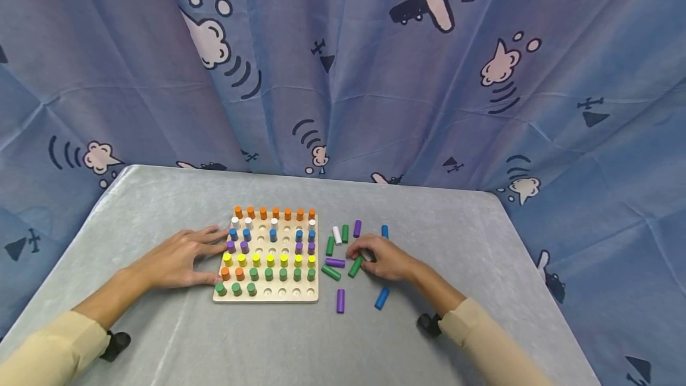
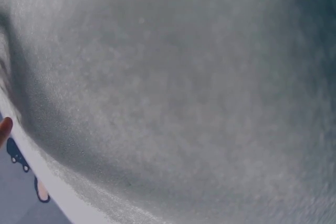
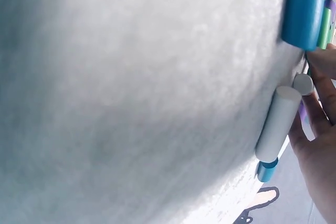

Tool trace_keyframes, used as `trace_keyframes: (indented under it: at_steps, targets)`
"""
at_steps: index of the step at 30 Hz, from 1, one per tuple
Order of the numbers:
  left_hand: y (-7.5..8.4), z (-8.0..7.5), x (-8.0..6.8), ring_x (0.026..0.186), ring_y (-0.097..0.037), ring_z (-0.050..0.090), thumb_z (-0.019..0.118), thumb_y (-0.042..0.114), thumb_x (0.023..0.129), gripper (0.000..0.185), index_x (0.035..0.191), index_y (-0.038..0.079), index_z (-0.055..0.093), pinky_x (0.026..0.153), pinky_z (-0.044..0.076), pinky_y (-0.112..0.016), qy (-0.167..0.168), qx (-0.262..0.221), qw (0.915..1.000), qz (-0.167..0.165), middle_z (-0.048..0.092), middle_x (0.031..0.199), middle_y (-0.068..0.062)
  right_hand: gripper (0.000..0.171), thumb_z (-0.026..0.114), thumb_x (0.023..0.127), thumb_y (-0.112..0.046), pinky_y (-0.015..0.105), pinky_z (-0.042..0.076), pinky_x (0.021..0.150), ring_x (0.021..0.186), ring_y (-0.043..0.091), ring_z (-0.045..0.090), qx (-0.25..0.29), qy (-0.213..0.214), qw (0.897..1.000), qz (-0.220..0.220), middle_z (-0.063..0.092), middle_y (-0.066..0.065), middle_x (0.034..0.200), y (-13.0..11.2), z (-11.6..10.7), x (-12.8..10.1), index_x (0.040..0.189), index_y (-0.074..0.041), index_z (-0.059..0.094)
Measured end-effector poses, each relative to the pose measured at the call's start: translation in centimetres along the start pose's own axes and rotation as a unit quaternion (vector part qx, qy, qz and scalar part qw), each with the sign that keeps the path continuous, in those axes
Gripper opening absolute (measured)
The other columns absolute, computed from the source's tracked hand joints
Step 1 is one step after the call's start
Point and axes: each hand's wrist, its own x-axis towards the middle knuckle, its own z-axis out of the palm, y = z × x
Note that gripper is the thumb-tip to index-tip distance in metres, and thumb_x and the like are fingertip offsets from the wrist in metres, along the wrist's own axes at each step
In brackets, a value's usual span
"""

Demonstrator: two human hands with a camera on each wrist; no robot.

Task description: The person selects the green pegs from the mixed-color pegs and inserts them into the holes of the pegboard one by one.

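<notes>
Grey velvety table [image 1: 161, 338] — blue airplane-and-cloud curtain [image 1: 375, 76] behind, even light.

No legible text, labels, brands or numbers. The curtain [image 1: 375, 76] bears only printed aeroplane and cloud motifs; the pegboard [image 1: 268, 293] and pegs are unmarked.

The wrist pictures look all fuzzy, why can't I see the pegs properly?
Left wrist view: the camera sits very close to the grey tablecloth, so it blurs. Right wrist view: a white peg and a blue peg show beside the fingers, soft-edged. Head view: the pegboard is sharp, evenly lit.
</notes>
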Motion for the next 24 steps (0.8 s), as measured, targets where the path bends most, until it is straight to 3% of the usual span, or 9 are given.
trace_keyframes:
  at_steps: [9,17,24]
  targets:
    - [0.2,-0.2,0.0,0.136,-0.041,0.044,0.069,0.062,0.084,0.073,0.135,0.009,0.063,0.100,0.041,-0.061,-0.001,0.000,1.0000,-0.002,0.049,0.150,-0.010,0.030,0.069,0.085,0.007,0.043,0.047,0.098,0.098,0.015,0.060,-0.003,0.007,1.000,0.024,0.067,-0.003,0.100,-0.2,-0.4,-0.2,0.110,-0.008,0.071]
    - [0.3,-0.2,-0.1,0.136,-0.040,0.045,0.068,0.063,0.084,0.074,0.135,0.009,0.063,0.100,0.042,-0.061,0.002,0.000,1.0000,-0.003,0.049,0.149,-0.010,0.029,0.072,0.085,0.005,0.046,0.047,0.098,0.099,0.016,0.061,0.023,0.040,0.998,0.032,0.069,0.000,0.102,-0.5,-0.7,-0.7,0.111,-0.007,0.071]
    - [0.2,-0.1,-0.1,0.136,-0.040,0.045,0.068,0.063,0.084,0.075,0.135,0.009,0.062,0.100,0.041,-0.061,0.003,-0.003,1.0000,-0.004,0.049,0.150,-0.010,0.029,0.073,0.086,0.003,0.052,0.046,0.101,0.102,0.019,0.063,0.033,0.064,0.997,0.007,0.071,0.006,0.107,-1.2,-1.1,-0.9,0.114,-0.005,0.070]
